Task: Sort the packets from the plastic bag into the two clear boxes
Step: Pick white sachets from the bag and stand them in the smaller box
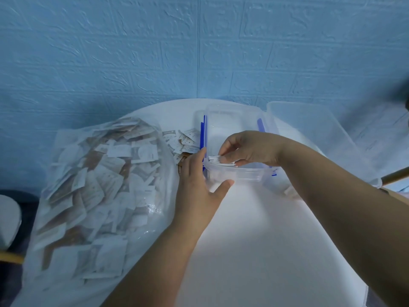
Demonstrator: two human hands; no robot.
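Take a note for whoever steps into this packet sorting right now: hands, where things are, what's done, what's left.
Hands: the left hand lies flat against the near left corner of the blue-clipped box, steadying it. The right hand pinches a small stack of white packets at that box's near rim.
Things: the plastic bag on the left is full of packets. A few loose packets lie between bag and box. The second clear box, far right, shows no packets.
Done: very little.
Left: nearly all the sorting.

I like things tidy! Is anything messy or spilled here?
A few packets lie loose on the table, between the plastic bag and the blue-clipped box, likely tipped out of the bag for sorting. Nothing looks damaged.
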